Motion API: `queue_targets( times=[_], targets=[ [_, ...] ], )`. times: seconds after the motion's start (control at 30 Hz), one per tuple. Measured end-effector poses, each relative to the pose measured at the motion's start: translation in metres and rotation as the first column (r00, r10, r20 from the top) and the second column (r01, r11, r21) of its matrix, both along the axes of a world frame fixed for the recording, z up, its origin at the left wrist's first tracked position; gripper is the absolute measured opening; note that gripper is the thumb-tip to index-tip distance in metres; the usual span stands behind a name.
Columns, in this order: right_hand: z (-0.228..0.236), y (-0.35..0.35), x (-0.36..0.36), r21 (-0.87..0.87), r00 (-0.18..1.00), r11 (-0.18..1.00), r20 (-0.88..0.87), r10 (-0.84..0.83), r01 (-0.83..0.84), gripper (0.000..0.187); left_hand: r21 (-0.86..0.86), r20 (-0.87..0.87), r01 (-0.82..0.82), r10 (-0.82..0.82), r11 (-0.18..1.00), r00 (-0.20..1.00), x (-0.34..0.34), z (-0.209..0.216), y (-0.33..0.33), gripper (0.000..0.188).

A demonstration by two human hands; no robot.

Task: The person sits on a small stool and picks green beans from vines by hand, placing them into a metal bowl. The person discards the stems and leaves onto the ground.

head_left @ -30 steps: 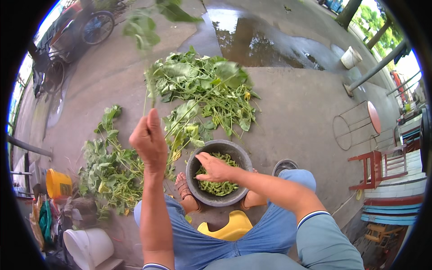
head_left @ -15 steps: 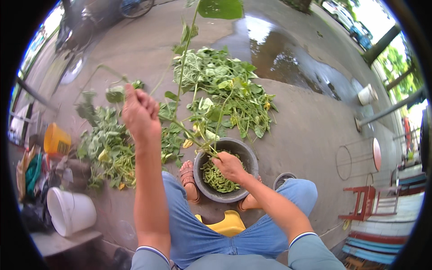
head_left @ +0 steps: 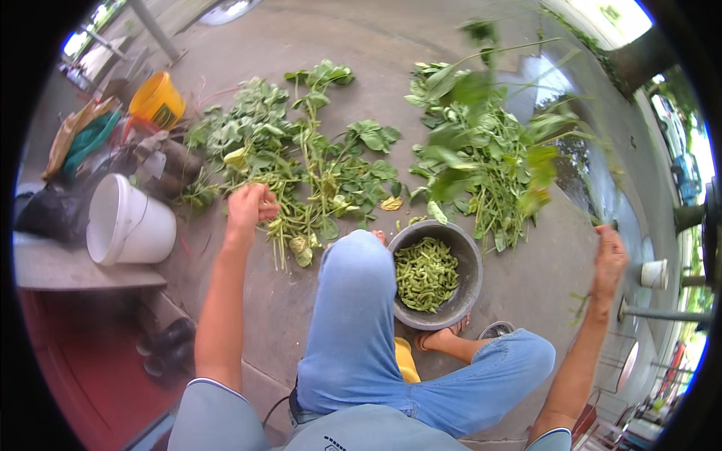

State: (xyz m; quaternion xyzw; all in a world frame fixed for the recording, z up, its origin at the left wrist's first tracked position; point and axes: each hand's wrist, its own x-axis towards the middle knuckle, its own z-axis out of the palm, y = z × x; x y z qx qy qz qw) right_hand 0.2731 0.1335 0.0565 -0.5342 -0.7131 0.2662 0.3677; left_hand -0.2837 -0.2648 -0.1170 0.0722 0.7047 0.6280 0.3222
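My right hand (head_left: 611, 259) is stretched far out to the right, closed on the stem end of a leafy bean plant (head_left: 538, 161). The plant is smeared by motion above the right-hand heap of bean plants (head_left: 492, 199). Reaching forward on the left, my left hand (head_left: 252, 209) hovers at the near edge of the left-hand heap of bean plants (head_left: 320, 169). Its fingers are loosely curled and apart, with nothing visible in them. Between my feet stands a dark grey basin (head_left: 471, 289), holding many plump green bean pods (head_left: 426, 274).
A white bucket (head_left: 139, 222) lies tilted at the left, with a yellow bucket (head_left: 158, 100) behind it. Dark shoes (head_left: 167, 346) rest lower left. A yellow stool (head_left: 406, 361) shows beneath me. A puddle (head_left: 575, 161), a small white bucket (head_left: 654, 274) and a pole (head_left: 662, 312) are at the right.
My view has turned left. The right hand has swung from the basin out to the right with a plant. My left hand has come down to the left heap, its fingers loosened.
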Motion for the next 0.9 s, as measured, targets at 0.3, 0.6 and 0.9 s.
queue_targets(
  times=[0.3, 0.6, 0.9],
  targets=[
    [0.019, 0.189, -0.036, 0.268, 0.919, 0.963, 0.388, -0.074, -0.036, 0.030, -0.372, 0.112, -0.092, 0.144, 0.923, 0.983, 0.103, -0.151, -0.101, 0.022],
    [-0.129, 0.086, -0.076, -0.204, 0.567, 0.800, 0.609, 0.555, -0.564, 0.031, -0.538, -0.196, 0.127, -0.270, 0.834, 0.943, 0.127, -0.251, -0.001, 0.027],
    [-0.134, -0.074, -0.041, -0.755, 0.605, 0.627, 0.411, 0.682, -0.194, 0.030, -0.704, -0.149, 0.125, -0.318, 0.699, 0.936, 0.095, -0.303, 0.067, 0.050]
  ],
)
